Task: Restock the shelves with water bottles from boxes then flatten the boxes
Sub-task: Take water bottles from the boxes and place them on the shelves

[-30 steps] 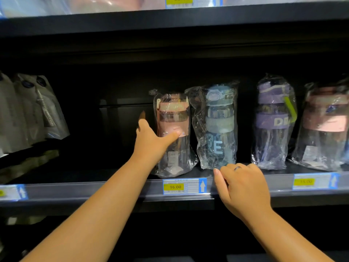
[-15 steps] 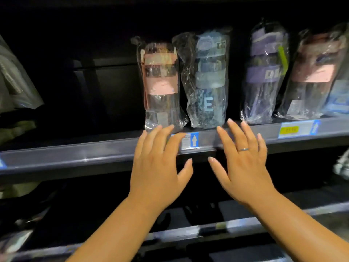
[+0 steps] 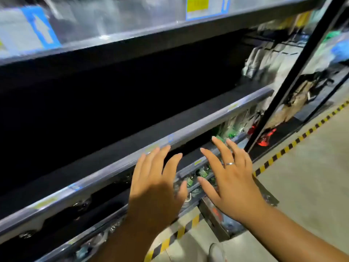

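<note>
My left hand and my right hand hover side by side, fingers spread and straight, holding nothing. They hang in front of the lower shelf rails. Under my right wrist an open cardboard box stands on the floor, with plastic-wrapped bottles inside, mostly hidden by my arm. The shelf that carries the wrapped water bottles is now at the top edge, blurred.
A dark shelf bay lies behind the rails. Packaged goods with green and red parts fill the lower right shelves. A black upright post divides the units. Yellow-black tape edges the concrete floor. My shoe shows at the bottom.
My view has swung down and to the right, from the bottle shelf to the lower shelves and floor. Both hands left the shelf and dropped, empty, toward the box.
</note>
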